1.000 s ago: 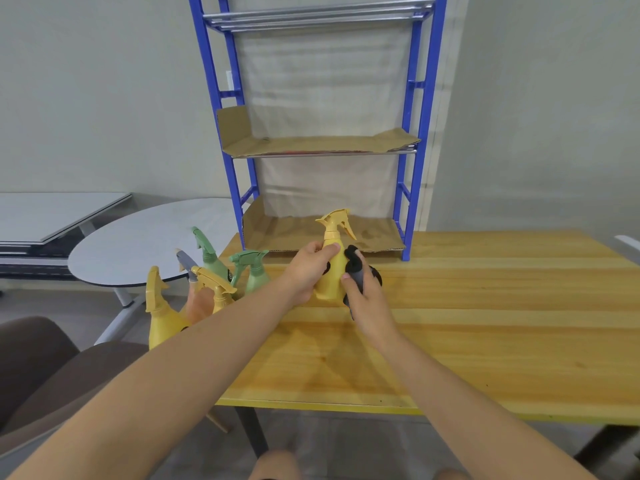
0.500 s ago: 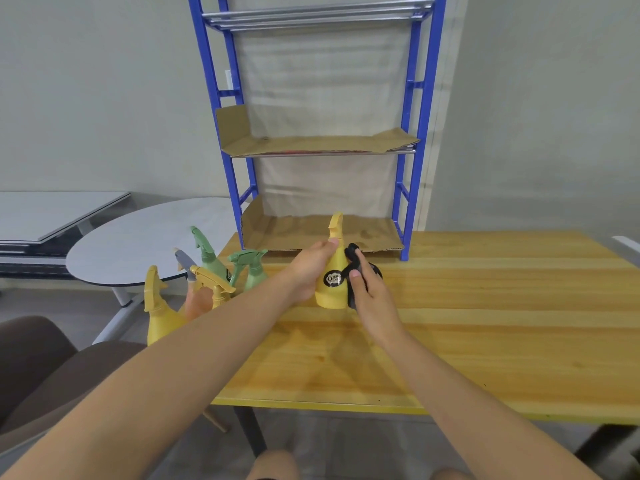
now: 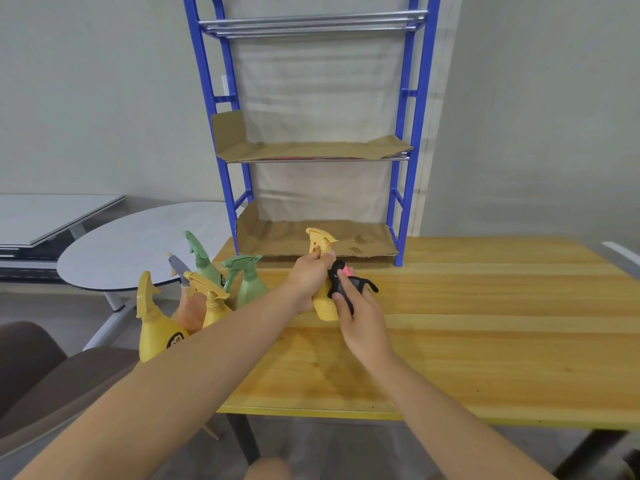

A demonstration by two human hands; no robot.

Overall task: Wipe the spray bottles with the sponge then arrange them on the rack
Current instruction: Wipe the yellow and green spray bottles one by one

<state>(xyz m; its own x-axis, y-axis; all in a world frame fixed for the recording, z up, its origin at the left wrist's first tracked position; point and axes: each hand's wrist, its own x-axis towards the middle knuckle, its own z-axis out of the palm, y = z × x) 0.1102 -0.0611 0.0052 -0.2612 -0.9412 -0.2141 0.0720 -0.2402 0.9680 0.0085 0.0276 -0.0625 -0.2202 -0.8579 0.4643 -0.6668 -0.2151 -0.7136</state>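
My left hand [image 3: 306,280] grips a yellow spray bottle [image 3: 323,299] by its neck, upright just above the wooden table [image 3: 485,323]. My right hand [image 3: 360,317] presses a black and pink sponge [image 3: 341,280] against the bottle's right side. Several other spray bottles stand in a cluster at the table's left end: a yellow one [image 3: 152,323], a smaller yellow one [image 3: 211,303], an orange one [image 3: 190,310] and two green ones [image 3: 247,282] [image 3: 201,258]. The blue rack [image 3: 401,188] stands at the table's far edge, its cardboard-lined shelves holding no bottles.
A round grey table [image 3: 131,247] and a grey desk [image 3: 45,216] stand to the left beyond the wooden table. A brown chair [image 3: 45,382] sits at the lower left. A white edge [image 3: 621,254] shows at the far right.
The held yellow bottle has turned in my left hand, its nozzle swinging round. My right hand has slid the sponge along the bottle's side.
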